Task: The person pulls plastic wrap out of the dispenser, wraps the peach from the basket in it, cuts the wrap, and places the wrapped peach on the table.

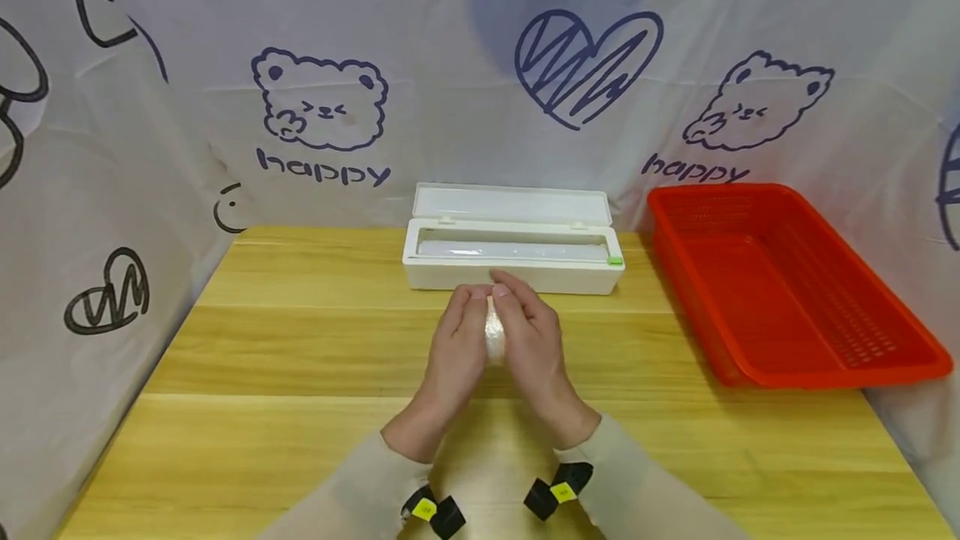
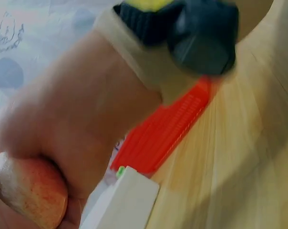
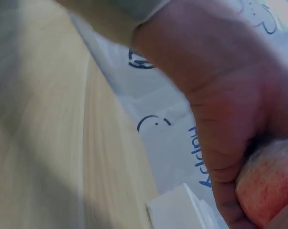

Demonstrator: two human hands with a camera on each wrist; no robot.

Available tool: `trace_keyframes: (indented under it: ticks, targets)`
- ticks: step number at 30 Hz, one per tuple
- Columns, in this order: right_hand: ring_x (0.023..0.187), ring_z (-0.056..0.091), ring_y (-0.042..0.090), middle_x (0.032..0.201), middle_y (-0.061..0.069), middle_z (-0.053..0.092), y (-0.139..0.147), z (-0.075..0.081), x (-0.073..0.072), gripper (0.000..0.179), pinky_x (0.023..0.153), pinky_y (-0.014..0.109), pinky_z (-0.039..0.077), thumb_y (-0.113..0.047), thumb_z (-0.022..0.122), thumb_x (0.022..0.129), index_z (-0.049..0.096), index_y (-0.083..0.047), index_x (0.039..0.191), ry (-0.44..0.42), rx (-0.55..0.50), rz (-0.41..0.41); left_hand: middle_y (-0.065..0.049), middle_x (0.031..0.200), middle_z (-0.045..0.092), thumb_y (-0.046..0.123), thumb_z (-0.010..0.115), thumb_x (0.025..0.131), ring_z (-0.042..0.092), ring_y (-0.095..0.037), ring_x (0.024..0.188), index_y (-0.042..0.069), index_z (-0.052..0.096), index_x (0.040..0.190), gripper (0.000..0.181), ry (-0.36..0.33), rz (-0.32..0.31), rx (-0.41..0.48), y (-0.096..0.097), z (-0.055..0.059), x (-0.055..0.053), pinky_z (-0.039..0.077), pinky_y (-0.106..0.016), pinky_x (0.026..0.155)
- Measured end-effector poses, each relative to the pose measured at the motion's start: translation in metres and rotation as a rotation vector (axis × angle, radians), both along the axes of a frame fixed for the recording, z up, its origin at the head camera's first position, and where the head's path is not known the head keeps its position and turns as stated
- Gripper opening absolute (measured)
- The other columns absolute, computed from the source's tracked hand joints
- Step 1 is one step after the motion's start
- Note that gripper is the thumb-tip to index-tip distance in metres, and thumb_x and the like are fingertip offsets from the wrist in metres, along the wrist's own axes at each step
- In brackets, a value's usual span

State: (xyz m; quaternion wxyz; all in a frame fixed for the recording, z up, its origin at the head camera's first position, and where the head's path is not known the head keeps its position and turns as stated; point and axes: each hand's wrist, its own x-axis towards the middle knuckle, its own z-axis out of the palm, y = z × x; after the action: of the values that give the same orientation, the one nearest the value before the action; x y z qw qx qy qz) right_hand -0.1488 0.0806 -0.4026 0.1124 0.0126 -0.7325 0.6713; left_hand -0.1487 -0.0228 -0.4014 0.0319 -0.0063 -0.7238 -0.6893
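Note:
Both hands cup a rounded apple in film (image 1: pixel 495 332) between their palms, above the wooden table. The left hand (image 1: pixel 459 340) curls round one side and the right hand (image 1: pixel 531 340) round the other, their fingertips meeting at the far end. Only a pale, shiny strip of the fruit shows between the thumbs in the head view. Mottled red skin appears on the apple (image 2: pixel 39 191) in the left wrist view, and on the apple (image 3: pixel 268 181) in the right wrist view. Just beyond the fingertips sits a white cling film box (image 1: pixel 517 277), its lid raised and a film roll (image 1: pixel 510 249) inside.
A red plastic basket (image 1: pixel 757 298) stands at the right side of the wooden table (image 1: pixel 285 357). On the box's front right corner is a small green slider (image 1: pixel 615 261). White printed cloth (image 1: pixel 442 65) hangs behind and at both sides.

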Motion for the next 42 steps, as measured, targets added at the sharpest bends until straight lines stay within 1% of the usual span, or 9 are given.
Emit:
trace_keyframes:
  ticks: [5,9,14,18,22,28,35,38,42]
  targets:
    - [0.128,0.066,0.022,0.118,0.01,0.078,-0.005,0.0,-0.003,0.033,0.111,0.041,0.052,-0.019,0.053,0.107,0.076,-0.005,0.127,-0.017,-0.028,-0.064,-0.009,0.127,0.069,0.029,0.036,0.114,0.059,-0.022,0.121,0.005,0.067,0.117,0.039,0.025,-0.009,-0.054,-0.003,0.0,-0.003,0.046,-0.04,0.106]
    - [0.124,0.066,0.02,0.124,0.013,0.076,-0.001,0.002,-0.006,0.035,0.104,0.031,0.055,-0.019,0.05,0.109,0.074,-0.002,0.129,-0.14,-0.171,-0.033,-0.012,0.128,0.063,0.037,0.039,0.114,0.058,-0.021,0.115,0.005,0.061,0.129,0.042,-0.041,-0.114,-0.038,-0.01,-0.006,-0.006,0.049,-0.033,0.097]
    - [0.119,0.069,0.017,0.137,0.02,0.068,0.022,0.009,-0.011,0.044,0.095,0.023,0.057,-0.025,0.043,0.114,0.061,0.002,0.143,-0.25,-0.411,0.161,-0.014,0.122,0.059,0.036,0.048,0.109,0.065,-0.021,0.099,0.002,0.053,0.128,0.039,-0.224,-0.176,0.302,-0.022,-0.006,-0.01,0.063,-0.037,0.078]
    - [0.13,0.063,0.022,0.146,0.02,0.062,0.027,0.01,-0.007,0.052,0.102,0.023,0.053,-0.034,0.037,0.114,0.055,-0.001,0.15,-0.131,-0.236,0.307,-0.012,0.113,0.065,0.029,0.046,0.108,0.072,-0.026,0.091,0.004,0.059,0.121,0.031,-0.325,-0.202,0.543,-0.028,-0.002,-0.012,0.066,-0.049,0.073]
    - [0.126,0.063,0.025,0.138,0.012,0.069,0.016,0.004,0.001,0.043,0.101,0.027,0.053,-0.033,0.047,0.111,0.07,-0.006,0.135,-0.028,0.001,0.273,-0.007,0.111,0.062,0.038,0.044,0.111,0.064,-0.018,0.094,0.007,0.062,0.113,0.036,-0.315,-0.155,0.372,-0.025,0.001,-0.011,0.062,-0.034,0.073]
    - [0.104,0.071,0.02,0.116,0.007,0.079,0.007,-0.003,0.004,0.034,0.086,0.029,0.059,-0.028,0.055,0.107,0.081,-0.008,0.112,0.004,0.088,0.024,-0.017,0.112,0.064,0.061,0.028,0.112,0.067,-0.021,0.083,0.003,0.061,0.125,0.068,-0.245,-0.145,0.048,-0.026,0.004,-0.006,0.063,-0.039,0.062]
    - [0.131,0.062,0.021,0.135,0.002,0.072,0.013,0.009,-0.002,0.045,0.117,0.045,0.046,-0.038,0.044,0.11,0.074,-0.013,0.131,-0.127,0.072,0.155,-0.016,0.125,0.06,0.046,0.041,0.112,0.069,-0.018,0.089,0.001,0.054,0.136,0.052,-0.277,-0.217,0.203,-0.019,0.005,-0.003,0.066,-0.039,0.071]
    - [0.13,0.064,0.02,0.132,0.003,0.074,0.012,0.01,-0.004,0.041,0.117,0.044,0.045,-0.033,0.048,0.108,0.077,-0.011,0.127,-0.161,0.012,0.152,-0.014,0.114,0.064,0.037,0.041,0.11,0.072,-0.022,0.078,0.0,0.062,0.129,0.046,-0.307,-0.198,0.277,-0.017,0.006,-0.003,0.065,-0.046,0.063]
    - [0.119,0.071,0.02,0.12,0.005,0.079,0.007,0.009,-0.001,0.037,0.109,0.038,0.051,-0.024,0.049,0.106,0.081,-0.01,0.118,-0.146,-0.04,0.069,-0.013,0.104,0.066,0.034,0.042,0.107,0.071,-0.025,0.071,0.0,0.068,0.118,0.045,-0.277,-0.179,0.221,-0.014,0.01,-0.005,0.063,-0.05,0.056]
